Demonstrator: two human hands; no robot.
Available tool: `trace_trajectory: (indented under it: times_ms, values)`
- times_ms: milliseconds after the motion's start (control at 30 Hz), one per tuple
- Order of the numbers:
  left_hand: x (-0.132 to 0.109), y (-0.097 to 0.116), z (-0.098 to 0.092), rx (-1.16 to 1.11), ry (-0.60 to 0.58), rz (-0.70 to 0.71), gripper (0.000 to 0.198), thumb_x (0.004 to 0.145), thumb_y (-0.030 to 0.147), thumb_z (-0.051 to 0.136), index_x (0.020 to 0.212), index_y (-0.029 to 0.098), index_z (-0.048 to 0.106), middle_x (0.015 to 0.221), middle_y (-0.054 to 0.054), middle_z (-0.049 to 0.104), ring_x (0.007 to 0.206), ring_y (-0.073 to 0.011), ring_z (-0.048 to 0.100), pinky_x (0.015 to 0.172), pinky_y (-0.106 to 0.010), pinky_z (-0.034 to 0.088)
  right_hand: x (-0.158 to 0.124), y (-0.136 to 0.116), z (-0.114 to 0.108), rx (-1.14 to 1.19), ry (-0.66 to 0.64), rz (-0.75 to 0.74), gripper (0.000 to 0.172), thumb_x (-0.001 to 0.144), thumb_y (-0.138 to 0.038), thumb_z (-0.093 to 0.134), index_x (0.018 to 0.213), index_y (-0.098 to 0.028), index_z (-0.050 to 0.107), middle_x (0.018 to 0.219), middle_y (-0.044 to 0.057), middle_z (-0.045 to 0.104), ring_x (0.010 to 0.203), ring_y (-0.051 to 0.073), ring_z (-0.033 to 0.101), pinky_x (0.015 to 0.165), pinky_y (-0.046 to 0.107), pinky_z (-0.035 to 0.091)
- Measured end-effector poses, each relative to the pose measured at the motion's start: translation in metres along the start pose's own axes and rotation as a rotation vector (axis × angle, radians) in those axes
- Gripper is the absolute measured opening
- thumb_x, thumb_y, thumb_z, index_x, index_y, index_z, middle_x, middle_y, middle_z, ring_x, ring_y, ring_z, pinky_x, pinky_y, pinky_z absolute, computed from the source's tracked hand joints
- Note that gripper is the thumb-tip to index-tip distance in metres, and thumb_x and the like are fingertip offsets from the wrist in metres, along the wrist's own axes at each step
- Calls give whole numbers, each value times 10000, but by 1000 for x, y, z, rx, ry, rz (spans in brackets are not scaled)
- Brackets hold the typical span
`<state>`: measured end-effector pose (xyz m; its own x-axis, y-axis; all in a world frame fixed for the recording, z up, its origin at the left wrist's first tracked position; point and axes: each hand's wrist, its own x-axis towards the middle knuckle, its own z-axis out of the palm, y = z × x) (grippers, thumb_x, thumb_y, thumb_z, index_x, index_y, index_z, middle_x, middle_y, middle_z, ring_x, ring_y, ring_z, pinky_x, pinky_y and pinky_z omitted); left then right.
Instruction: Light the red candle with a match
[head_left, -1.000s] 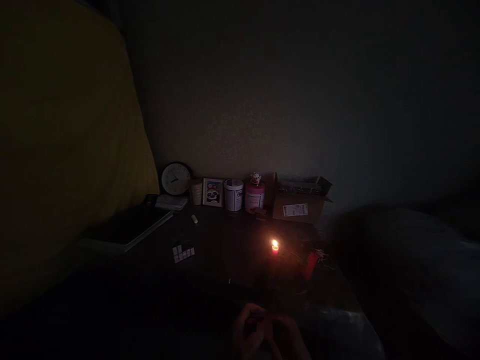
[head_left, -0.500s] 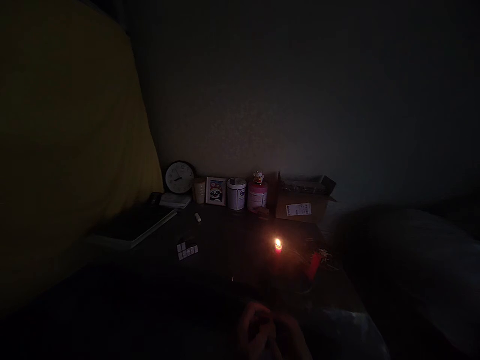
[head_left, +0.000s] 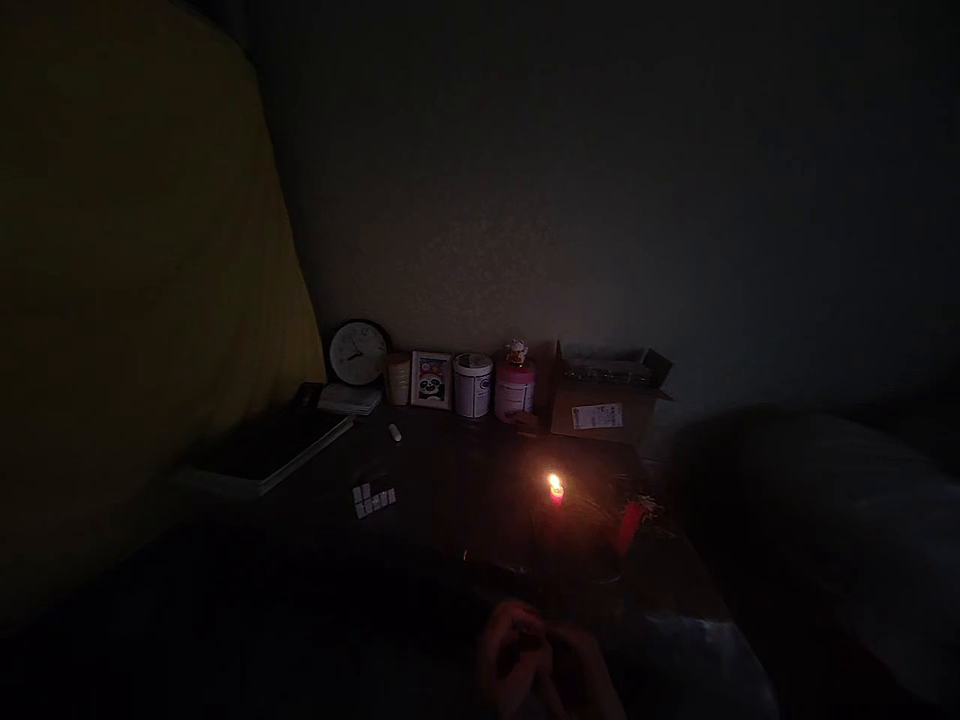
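Observation:
In dim light my left hand (head_left: pixel 507 655) and my right hand (head_left: pixel 589 665) are close together at the bottom of the view, over the near edge of the dark table (head_left: pixel 450 480). Fingers of both hands are curled in towards each other. Whatever they hold, if anything, is lost in the dark. Beyond them a short red candle (head_left: pixel 556 495) stands upright with a lit flame. To its right a red object (head_left: pixel 630 525), its kind unclear, leans at a tilt beside a small pile of thin pieces (head_left: pixel 646 508).
Along the wall stand a round clock (head_left: pixel 358 352), a panda picture frame (head_left: pixel 431 381), two tubs (head_left: pixel 472 387) and an open cardboard box (head_left: pixel 600 405). White tiles (head_left: pixel 373 500) and a small white cylinder (head_left: pixel 395 433) lie left of the candle. A large book-like slab (head_left: pixel 277 455) is farther left.
The hands stay almost in the same place with their fingers curled. The candle flame leans slightly more to the left, and the view has shifted a little.

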<state>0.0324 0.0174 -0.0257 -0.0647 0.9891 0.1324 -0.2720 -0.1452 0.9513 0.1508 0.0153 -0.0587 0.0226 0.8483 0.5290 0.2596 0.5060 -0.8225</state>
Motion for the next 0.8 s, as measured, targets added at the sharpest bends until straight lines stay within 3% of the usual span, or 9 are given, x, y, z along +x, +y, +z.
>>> trace_trajectory:
  times_ms: [200, 367, 467, 633, 800]
  values:
    - [2, -4, -6, 49, -107, -50, 146, 712, 320, 621, 784, 194, 611, 876, -36, 575, 759, -167, 584, 656, -243, 444, 3, -8, 1, -18, 12, -8, 255, 787, -433, 604, 986, -279, 641, 939, 46, 646, 840, 199, 632, 738, 263, 520]
    - [3, -10, -7, 23, -41, -27, 76, 668, 238, 640, 722, 192, 613, 836, -35, 579, 757, -172, 578, 658, -241, 445, 1, -14, 5, -34, 70, 57, 266, 779, -432, 606, 973, -252, 632, 913, 51, 658, 790, 197, 647, 661, 240, 528]
    - [5, -12, -9, 13, -71, -21, 94, 648, 166, 620, 739, 191, 621, 843, -34, 580, 772, -174, 581, 670, -240, 449, 2, -13, 4, 19, 34, 21, 265, 789, -431, 601, 989, -259, 628, 933, 52, 658, 827, 204, 649, 706, 255, 532]
    - [4, -8, -11, -9, -135, -25, 135, 666, 200, 618, 801, 195, 626, 899, -37, 577, 782, -172, 588, 679, -248, 451, 4, -9, 1, -2, -7, -21, 263, 818, -406, 570, 1035, -260, 607, 971, 56, 660, 862, 204, 644, 764, 281, 526]
    - [3, -5, -7, -52, -43, -18, 133, 617, 256, 635, 725, 180, 621, 817, -33, 565, 699, -153, 559, 618, -241, 433, 1, -3, 1, -7, -33, -7, 294, 816, -405, 574, 1069, -255, 583, 992, 66, 650, 892, 211, 639, 765, 288, 524]
